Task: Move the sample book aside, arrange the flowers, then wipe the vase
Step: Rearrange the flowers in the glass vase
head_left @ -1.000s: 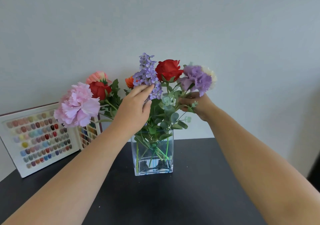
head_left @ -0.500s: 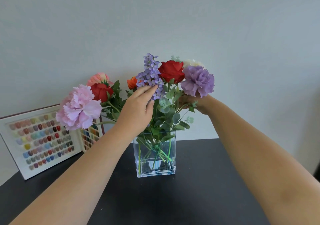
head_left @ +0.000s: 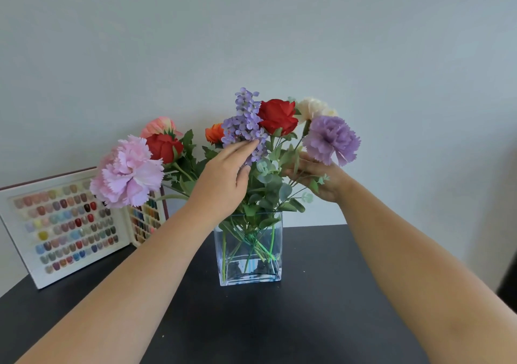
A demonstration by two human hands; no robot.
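A clear square glass vase (head_left: 249, 268) with water stands mid-table, holding mixed flowers. My left hand (head_left: 223, 181) rests flat against the stems, its fingertips touching the purple lilac sprig (head_left: 246, 120). My right hand (head_left: 316, 179) lies open behind the stems, under the purple carnation (head_left: 331, 140), fingers among the leaves. A red rose (head_left: 277, 116) and a cream bloom (head_left: 312, 107) stand at the top. A pink carnation (head_left: 127, 173) and a second red rose (head_left: 163, 147) lean out left. The open sample book (head_left: 64, 229) stands propped against the wall at left.
The dark table (head_left: 279, 321) runs to the pale wall (head_left: 279, 28) just behind the vase. An orange flower (head_left: 214, 133) and a peach bloom (head_left: 159, 127) sit at the back left. A dark object (head_left: 509, 282) shows at the right edge.
The purple carnation has swung out to the right, uncovering the cream bloom behind it. My right hand has opened and spread among the stems. My left hand stays on the lilac.
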